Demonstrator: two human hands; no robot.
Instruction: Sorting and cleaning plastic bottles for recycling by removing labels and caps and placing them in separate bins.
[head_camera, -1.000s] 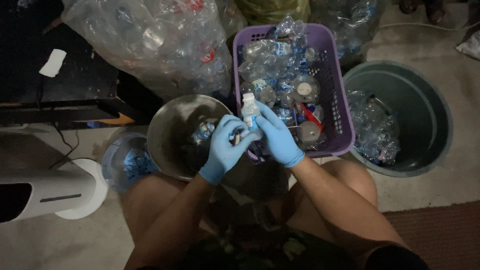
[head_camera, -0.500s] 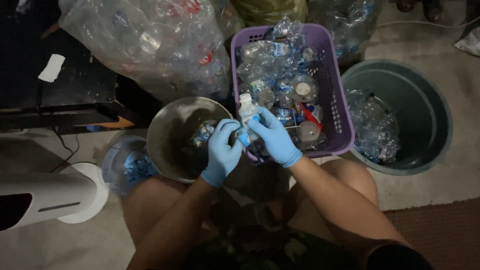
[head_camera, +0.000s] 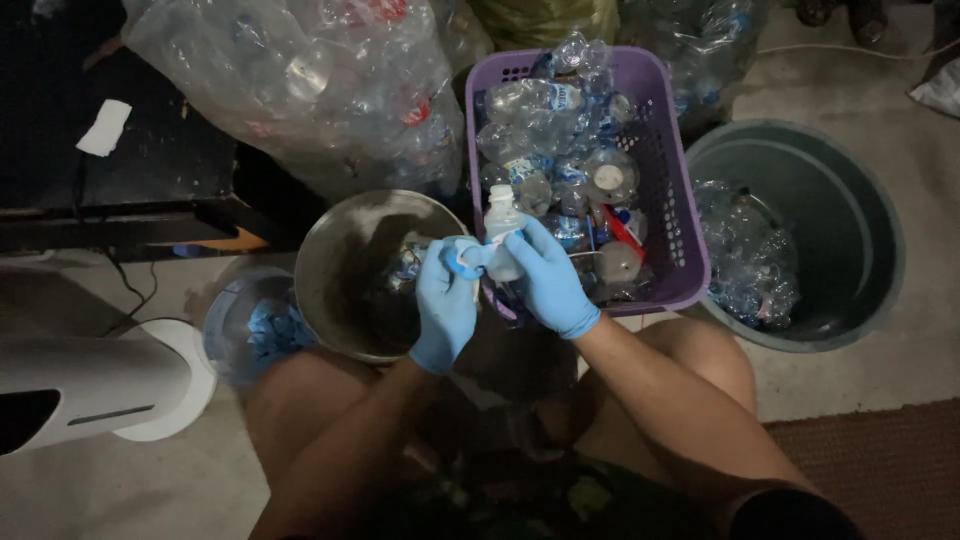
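Right hand (head_camera: 548, 283), blue-gloved, centre frame: clasps small clear plastic bottle (head_camera: 502, 230), cap gone. Left hand (head_camera: 445, 305): pinches blue label strip (head_camera: 466, 260), seemingly partly peeled. Large clear bag of bottles (head_camera: 300, 80), upper left. Grey bin (head_camera: 860, 215), right: few bottles. Purple basket (head_camera: 682, 215), upper centre: still full, so much apparently remains. Metal bowl (head_camera: 350, 270), centre left.

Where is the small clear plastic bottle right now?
In the head view, the small bottle sits centre frame, held in the right hand, between the metal bowl and purple basket.
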